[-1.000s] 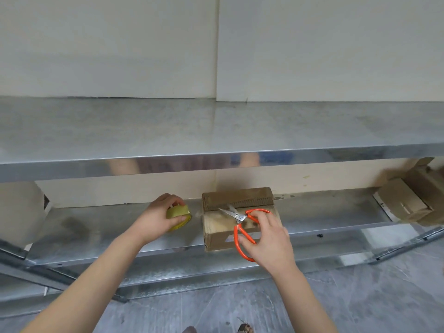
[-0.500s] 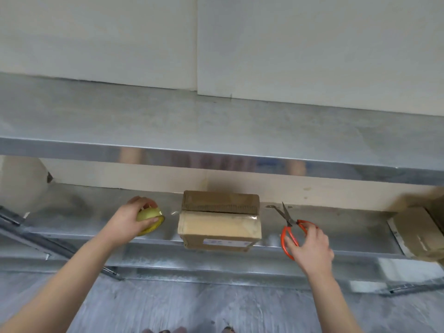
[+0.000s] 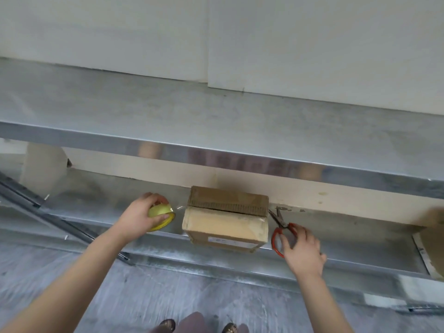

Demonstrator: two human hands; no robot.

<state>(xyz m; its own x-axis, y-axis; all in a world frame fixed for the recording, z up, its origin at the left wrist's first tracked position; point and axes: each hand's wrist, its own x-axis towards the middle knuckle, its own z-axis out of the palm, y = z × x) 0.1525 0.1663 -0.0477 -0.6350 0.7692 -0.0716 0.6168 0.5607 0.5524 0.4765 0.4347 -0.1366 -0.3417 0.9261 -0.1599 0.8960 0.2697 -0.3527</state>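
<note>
A taped brown cardboard box (image 3: 225, 222) sits on the lower metal shelf (image 3: 348, 239), overhanging its front edge a little. Left of the box, my left hand (image 3: 139, 218) grips a yellow roll of tape (image 3: 161, 216), and a clear strip runs from the roll toward the box. Right of the box lie orange-handled scissors (image 3: 282, 230) with their blades slightly apart and pointing back-left. My right hand (image 3: 301, 252) has its fingers curled on the orange handles. The scissors rest on the shelf.
An upper metal shelf (image 3: 216, 126) juts out above the lower one, with pale wall panels behind. More cardboard (image 3: 432, 239) lies at the shelf's right end. A slanted metal rail (image 3: 60, 222) crosses at the left. My feet show at the bottom on the grey floor.
My right hand carried the scissors off the top of the box and down to the shelf on its right. My left hand stayed on the tape roll. The view shifted upward and rightward.
</note>
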